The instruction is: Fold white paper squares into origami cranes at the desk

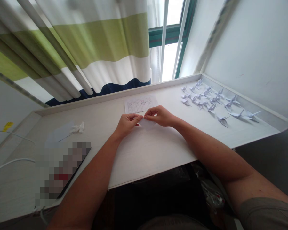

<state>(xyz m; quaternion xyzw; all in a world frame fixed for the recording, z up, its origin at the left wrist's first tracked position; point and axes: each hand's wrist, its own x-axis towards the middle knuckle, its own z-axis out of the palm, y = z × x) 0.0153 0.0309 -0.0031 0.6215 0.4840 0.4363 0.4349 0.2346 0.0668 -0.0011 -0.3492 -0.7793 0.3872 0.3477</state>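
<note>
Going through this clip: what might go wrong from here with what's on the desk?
The thin white paper sheet pinched between the left hand and right hand might slip and take a misplaced crease. The bare right forearm lies near the small white origami paper cranes; they stand loose, so a sideways sweep might knock some over.

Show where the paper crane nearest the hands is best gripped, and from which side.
Pinch the crane's folded body at its centre, coming from above on the near side. Its thin wings would likely bend; the body is the thickest fold. The other paper cranes lie behind it, so the right hand approaches unobstructed.
</note>
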